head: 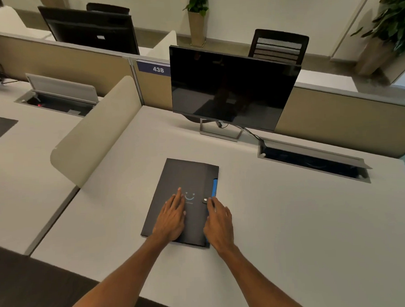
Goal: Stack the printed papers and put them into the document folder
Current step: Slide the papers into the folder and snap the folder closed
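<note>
Document folder [184, 191]: black, closed, lying flat on the desk [292, 219], near the front edge, tilted slightly from square. Blue strip shows along its right edge; a small round metal snap [205, 200] sits near that edge, beside a faint smile mark on the cover.

Your left hand [173, 216] lies palm down on the cover, fingers spread flat, grip wide, holding nothing. Your right hand [219, 223] rests over the folder's right edge, fingers extended, fingertips just beside the snap; grip also wide, nothing held.

No loose papers visible on the desk. Dark monitor [233, 87] stands behind the folder, well apart.
</note>
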`<state>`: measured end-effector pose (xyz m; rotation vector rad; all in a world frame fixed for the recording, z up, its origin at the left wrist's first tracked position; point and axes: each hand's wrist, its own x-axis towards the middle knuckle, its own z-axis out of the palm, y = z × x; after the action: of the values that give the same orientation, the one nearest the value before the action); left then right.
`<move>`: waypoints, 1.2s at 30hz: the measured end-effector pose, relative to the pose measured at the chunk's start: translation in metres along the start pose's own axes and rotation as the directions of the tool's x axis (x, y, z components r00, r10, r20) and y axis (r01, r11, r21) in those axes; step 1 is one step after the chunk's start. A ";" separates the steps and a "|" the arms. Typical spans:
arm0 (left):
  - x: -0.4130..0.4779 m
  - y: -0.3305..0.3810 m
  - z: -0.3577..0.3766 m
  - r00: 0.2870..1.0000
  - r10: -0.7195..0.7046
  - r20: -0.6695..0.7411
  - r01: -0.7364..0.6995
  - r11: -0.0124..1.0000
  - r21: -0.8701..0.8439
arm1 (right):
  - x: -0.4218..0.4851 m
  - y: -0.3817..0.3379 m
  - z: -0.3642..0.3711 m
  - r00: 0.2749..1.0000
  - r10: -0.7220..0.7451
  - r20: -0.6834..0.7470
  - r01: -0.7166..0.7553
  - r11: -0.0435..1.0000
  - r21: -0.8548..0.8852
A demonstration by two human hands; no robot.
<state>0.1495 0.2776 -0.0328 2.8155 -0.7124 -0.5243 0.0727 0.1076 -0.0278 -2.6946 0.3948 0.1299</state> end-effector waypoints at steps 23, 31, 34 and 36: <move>0.044 -0.106 -0.031 0.998 0.008 0.056 -0.007 1.000 -0.010 | 0.064 -0.066 0.036 0.983 0.104 0.152 -0.084 0.987 -0.134; 0.090 -0.160 -0.062 0.999 -0.019 0.051 0.019 1.000 0.004 | 0.128 -0.115 0.045 0.980 0.100 0.170 -0.079 0.988 -0.130; 0.110 -0.177 -0.075 0.998 -0.014 0.062 0.013 1.000 0.007 | 0.153 -0.128 0.045 0.979 0.108 0.171 -0.089 0.990 -0.112; 0.124 -0.186 -0.083 0.998 -0.011 0.067 0.011 1.000 0.001 | 0.168 -0.135 0.045 0.979 0.114 0.170 -0.098 0.990 -0.102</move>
<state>0.3621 0.3860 -0.0424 2.8153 -0.7103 -0.6234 0.2717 0.2011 -0.0416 -2.7249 0.4888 0.4229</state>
